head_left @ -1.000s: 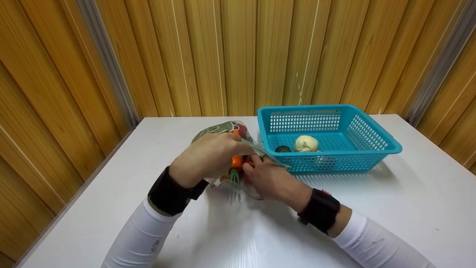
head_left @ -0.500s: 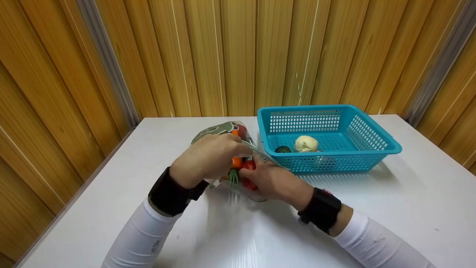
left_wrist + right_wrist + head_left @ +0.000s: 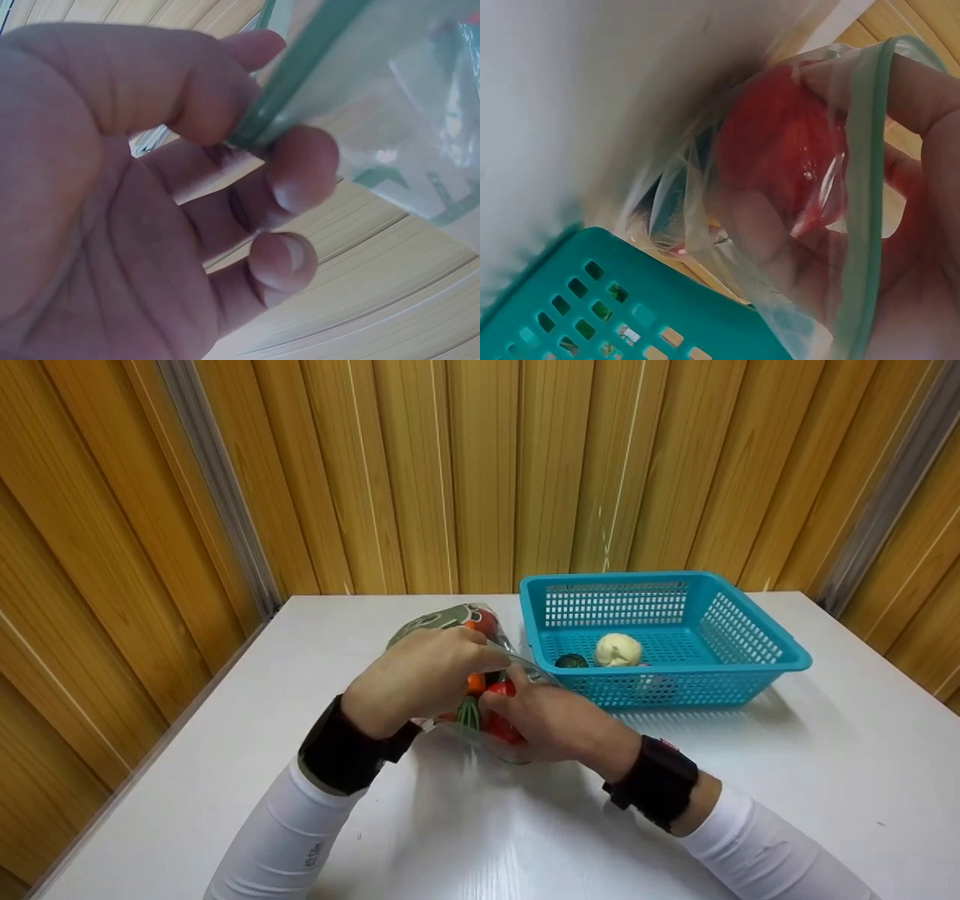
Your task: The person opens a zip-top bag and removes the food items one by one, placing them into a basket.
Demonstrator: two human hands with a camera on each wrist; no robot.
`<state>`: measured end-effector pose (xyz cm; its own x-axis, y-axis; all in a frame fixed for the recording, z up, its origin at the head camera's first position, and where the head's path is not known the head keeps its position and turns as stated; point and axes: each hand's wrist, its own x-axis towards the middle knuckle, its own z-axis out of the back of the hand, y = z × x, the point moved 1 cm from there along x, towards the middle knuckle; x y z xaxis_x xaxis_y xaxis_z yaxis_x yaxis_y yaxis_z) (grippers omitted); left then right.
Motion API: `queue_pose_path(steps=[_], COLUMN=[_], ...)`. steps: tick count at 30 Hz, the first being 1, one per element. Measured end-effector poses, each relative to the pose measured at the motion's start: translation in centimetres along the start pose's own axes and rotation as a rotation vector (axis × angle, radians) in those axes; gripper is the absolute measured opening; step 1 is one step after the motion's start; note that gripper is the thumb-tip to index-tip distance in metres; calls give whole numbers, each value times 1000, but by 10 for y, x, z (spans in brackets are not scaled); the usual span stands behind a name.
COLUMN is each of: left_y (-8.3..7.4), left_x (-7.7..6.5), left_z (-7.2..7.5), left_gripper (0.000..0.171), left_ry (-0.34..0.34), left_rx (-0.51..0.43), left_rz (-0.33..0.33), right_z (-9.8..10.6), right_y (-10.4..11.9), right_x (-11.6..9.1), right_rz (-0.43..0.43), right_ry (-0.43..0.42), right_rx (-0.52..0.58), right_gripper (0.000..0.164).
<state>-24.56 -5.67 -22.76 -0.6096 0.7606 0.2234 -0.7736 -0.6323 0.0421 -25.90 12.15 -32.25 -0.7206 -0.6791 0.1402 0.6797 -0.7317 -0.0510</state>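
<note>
Flanking the bag (image 3: 435, 620); turquoise basket (image 3: 701, 684)

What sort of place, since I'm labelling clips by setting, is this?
Probably a small booth or enclosed work corner: wood-look panels stand along the back and both sides of a white table, where a teal basket sits.

right hand (image 3: 559, 721) shifted slightly, red vegetable (image 3: 500, 727) more exposed
</note>
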Motion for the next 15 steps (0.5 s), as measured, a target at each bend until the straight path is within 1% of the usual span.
queue_pose_path(steps=[5,9,11,15], left_y=[1,0,0,1], left_x=[0,-1,-1,-2], left_z=[-1,-1,-1,1], left_gripper=[49,46,46,41], left_ry=[-2,0,-4,-31], left_rx=[-9,-8,-9,-6], left_rz=[22,31,35,18], right_z=[9,16,20,27], right_y=[1,2,3,7], right_x=[-5,-7,-8,-10], right_rz=[25,51,56,49], right_ry=[-38,-76,-92,-113], right_rx=[54,71,78,105], right_gripper=[48,56,58,59])
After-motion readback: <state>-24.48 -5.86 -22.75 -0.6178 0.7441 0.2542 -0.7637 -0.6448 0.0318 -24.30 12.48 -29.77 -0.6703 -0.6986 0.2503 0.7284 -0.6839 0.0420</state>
